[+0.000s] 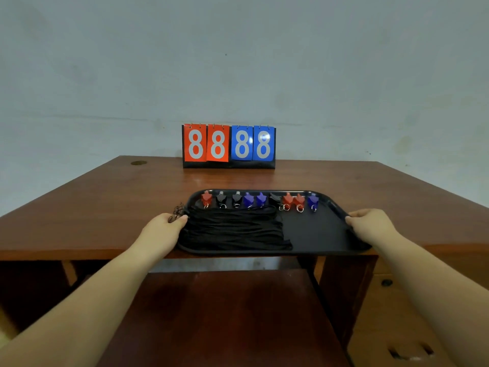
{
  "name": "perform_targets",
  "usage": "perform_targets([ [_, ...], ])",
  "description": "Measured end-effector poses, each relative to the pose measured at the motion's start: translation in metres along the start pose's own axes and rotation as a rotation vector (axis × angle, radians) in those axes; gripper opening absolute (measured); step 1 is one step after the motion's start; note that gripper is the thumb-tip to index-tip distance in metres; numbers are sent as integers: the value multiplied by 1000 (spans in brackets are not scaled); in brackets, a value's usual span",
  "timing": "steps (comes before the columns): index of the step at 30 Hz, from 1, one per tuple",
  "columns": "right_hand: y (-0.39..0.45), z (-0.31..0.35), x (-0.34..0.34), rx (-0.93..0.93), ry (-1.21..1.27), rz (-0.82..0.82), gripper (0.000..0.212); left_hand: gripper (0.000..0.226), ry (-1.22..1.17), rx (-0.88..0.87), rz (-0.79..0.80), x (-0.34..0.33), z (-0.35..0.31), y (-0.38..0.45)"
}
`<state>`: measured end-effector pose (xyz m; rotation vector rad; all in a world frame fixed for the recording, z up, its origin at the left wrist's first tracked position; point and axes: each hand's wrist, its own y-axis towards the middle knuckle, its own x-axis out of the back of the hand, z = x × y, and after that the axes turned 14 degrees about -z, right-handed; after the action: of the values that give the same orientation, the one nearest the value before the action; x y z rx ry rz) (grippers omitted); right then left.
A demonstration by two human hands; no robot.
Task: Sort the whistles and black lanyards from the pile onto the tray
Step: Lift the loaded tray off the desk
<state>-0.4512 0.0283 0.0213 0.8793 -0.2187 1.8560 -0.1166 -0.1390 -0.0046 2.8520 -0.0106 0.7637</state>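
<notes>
Fingers [182, 218] of the left hand [165, 229] curl down over the left rim of the tray [317, 229], and they also pinch the looped ends of the lanyards [232, 230]. Right hand [370, 225] does the same on the other side: its fingers wrap the right rim and hold only the tray. Both hands are closed on the tray.

All the things look sorted now. The whistles [260, 200] stand in one row along the far side of the tray, red, black and blue ones, each with a little ring. Black lanyards lie in one neat bunch on the left half. The right half of the tray is bare. I see no pile left on the table [105, 202].

So the step now looks like moving or straightening the tray. To do it well, keep it flat and move both hands together, slowly. If one side tips up, the whistles could slide or roll out of their row. A few thin cord loops hang over the left rim near the thumb, so they could drag or catch.

The near side of the tray sits right at the table's front edge, maybe a bit over it. Pulling it closer could drop it. Behind it is lots of bare table, up to the scoreboard [229, 145] at the back. Left and right are open too.
</notes>
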Motion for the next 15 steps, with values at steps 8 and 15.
perform_targets([
  [8,-79,28,0,58,16,-29,22,26,-34,-14,-95,88,25,-40],
  [15,-149,33,18,89,56,-47,23,36,-23,-24,-137,139,42,-89],
])
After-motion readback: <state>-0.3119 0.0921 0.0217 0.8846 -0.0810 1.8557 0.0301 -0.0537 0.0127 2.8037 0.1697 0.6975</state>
